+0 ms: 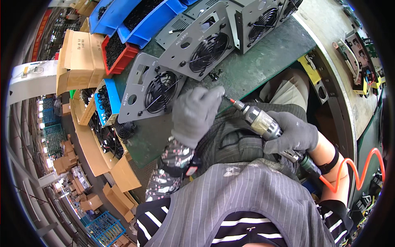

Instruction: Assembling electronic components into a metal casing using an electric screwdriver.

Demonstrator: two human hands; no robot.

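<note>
My right hand (293,132), in a grey glove, is wrapped round a metal-bodied air screwdriver (263,122) with a coiled orange hose (347,166). Its red-collared bit points up and left toward my left hand (194,113), also gloved. The left thumb and fingers are pinched together at the bit's tip; whatever they hold is too small to make out. Just beyond those fingertips, a few small black screws (214,75) lie on the green bench top (257,68). A grey metal panel with a black fan (161,91) lies beside my left hand. Behind it leans another fan panel (209,48).
More grey fan panels (263,24) stand at the back. Blue bins (154,22) and a red bin (119,53) of black parts sit at the far left, near cardboard boxes (80,59). On the right, a pale worktop (329,45) carries circuit assemblies (358,59).
</note>
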